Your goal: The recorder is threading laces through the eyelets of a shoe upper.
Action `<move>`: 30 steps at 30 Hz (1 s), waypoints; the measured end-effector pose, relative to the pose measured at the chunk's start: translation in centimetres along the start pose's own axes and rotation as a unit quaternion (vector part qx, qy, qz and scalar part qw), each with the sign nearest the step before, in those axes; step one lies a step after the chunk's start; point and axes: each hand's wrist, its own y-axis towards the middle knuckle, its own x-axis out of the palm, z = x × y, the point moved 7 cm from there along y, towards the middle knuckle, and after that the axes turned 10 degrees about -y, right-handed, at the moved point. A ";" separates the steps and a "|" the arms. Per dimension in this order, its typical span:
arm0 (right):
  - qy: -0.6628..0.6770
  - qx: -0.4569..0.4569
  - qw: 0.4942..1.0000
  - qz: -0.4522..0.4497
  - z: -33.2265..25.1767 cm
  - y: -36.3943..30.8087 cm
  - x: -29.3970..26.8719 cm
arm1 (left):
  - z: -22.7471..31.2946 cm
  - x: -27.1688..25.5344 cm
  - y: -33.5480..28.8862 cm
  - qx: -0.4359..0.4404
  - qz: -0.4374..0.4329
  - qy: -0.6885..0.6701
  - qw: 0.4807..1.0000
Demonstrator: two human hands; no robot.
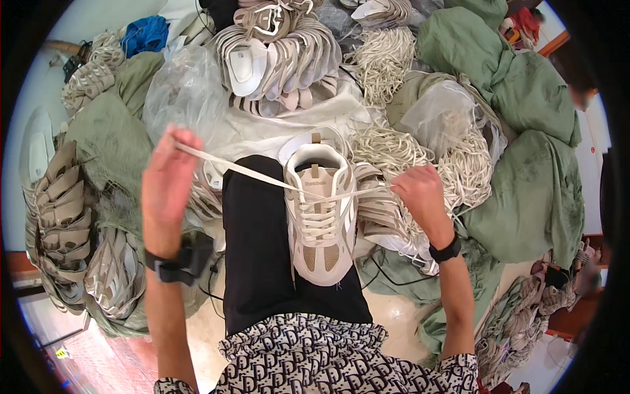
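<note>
A beige and white sneaker [321, 246] rests on my lap, its toe toward me and its laces threaded up the front. From its top eyelets one shoelace [239, 169] runs taut up to the left. My left hand [172, 174], somewhat blurred, pinches that end between fingers and thumb. The other lace end stretches to the right, gripped in my closed right hand [420, 194]. Both hands are held apart, well to either side of the shoe's opening.
Stacked shoe uppers [282, 59] stand ahead, with more uppers [62, 217] at left. Loose cream laces [387, 62] lie heaped at right, beside large green cloth sacks [525, 197]. A clear plastic bag [184, 88] sits front left. A black cable [400, 281] crosses the floor.
</note>
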 end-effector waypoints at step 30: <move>0.564 0.451 0.591 0.359 34.6 -18.1 -2.5 | 26.7 -9.2 -0.9 0.297 0.138 0.380 0.865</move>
